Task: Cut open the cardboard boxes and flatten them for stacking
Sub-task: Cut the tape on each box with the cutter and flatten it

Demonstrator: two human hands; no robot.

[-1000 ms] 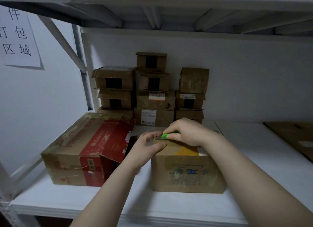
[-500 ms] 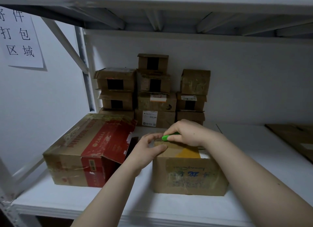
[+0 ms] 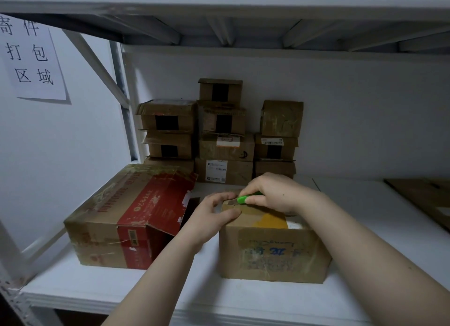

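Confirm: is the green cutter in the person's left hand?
No, the right hand grips the green cutter on the brown box, while the left hand holds that box's corner.

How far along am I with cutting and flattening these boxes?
Done: what looks like flat cardboard lies at the right. In hand: right hand holds the green cutter on the taped box, left hand grips its corner. Left: that box, the half-open red box, the small boxes behind.
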